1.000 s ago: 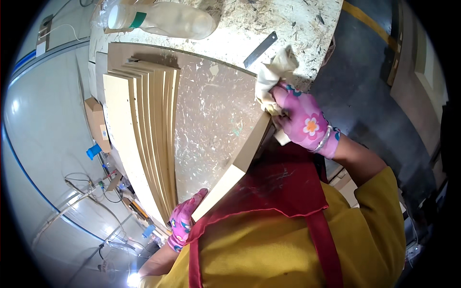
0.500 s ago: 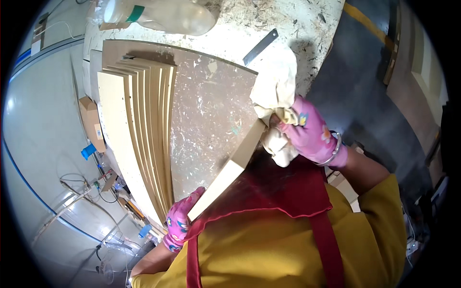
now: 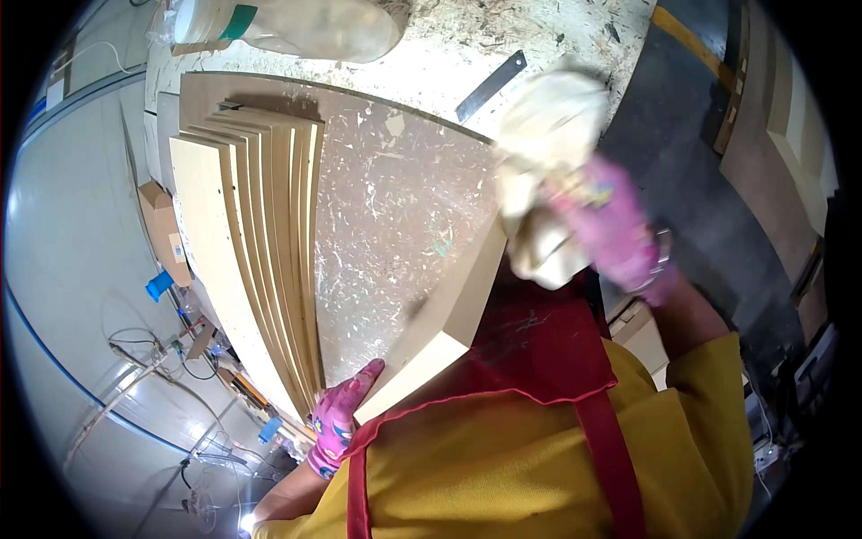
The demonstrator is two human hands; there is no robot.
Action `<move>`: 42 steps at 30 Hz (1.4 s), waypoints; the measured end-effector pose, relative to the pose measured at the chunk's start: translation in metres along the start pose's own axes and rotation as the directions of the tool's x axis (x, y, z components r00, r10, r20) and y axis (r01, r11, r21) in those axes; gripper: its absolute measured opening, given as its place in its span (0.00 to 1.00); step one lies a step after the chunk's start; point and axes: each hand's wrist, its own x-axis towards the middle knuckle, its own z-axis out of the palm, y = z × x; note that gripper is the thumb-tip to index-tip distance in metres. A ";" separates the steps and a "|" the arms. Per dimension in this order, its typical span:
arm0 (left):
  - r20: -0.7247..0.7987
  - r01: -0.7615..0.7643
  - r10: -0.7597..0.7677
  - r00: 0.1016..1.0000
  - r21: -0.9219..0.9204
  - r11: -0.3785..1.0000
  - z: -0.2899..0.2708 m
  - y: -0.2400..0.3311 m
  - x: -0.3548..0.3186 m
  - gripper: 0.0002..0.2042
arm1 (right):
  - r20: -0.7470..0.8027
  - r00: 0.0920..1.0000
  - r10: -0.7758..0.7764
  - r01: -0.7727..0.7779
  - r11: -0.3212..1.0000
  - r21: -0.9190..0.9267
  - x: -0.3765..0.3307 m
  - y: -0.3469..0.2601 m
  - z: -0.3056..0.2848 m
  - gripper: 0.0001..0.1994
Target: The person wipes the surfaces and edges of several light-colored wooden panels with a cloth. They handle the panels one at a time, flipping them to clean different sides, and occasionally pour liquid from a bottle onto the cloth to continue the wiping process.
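Observation:
A long pale wooden board (image 3: 449, 323) stands on edge against my apron at the near side of the workbench. My left hand (image 3: 337, 418), in a pink flowered glove, grips the board's left end. My right hand (image 3: 606, 225), also pink-gloved and blurred with motion, holds a crumpled cream cloth (image 3: 543, 153) at the board's right end. The cloth covers the fingers and the board's far end.
A stack of several pale boards (image 3: 256, 260) lies fanned on the speckled worktop (image 3: 395, 216) to the left. A metal ruler (image 3: 489, 87) and a clear plastic container (image 3: 296, 22) lie at the back. A cardboard box (image 3: 162, 229) and cables lie on the floor at left.
My right hand with the cloth has moved along the board toward me and to the right, and is now blurred. The left hand keeps its hold on the board's end.

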 end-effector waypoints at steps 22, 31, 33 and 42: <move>-0.021 0.216 -0.218 0.976 -0.055 0.975 0.015 0.022 -0.013 0.25 | 0.317 0.914 -0.253 0.268 0.964 -0.002 -0.012 -0.027 0.015 0.12; -0.234 0.108 -0.093 0.968 0.053 0.993 0.008 0.036 -0.006 0.25 | 0.074 0.974 -0.213 0.220 0.969 -0.111 -0.006 -0.038 -0.004 0.09; -0.296 0.073 -0.067 0.953 0.009 0.997 0.014 0.031 -0.011 0.24 | 0.147 0.948 -0.282 0.244 0.941 0.235 -0.033 -0.090 -0.008 0.08; -0.252 0.134 -0.105 0.962 0.102 0.986 0.026 0.021 -0.032 0.06 | 0.884 0.419 -0.208 0.886 -0.117 -0.448 -0.113 -0.082 0.163 0.26</move>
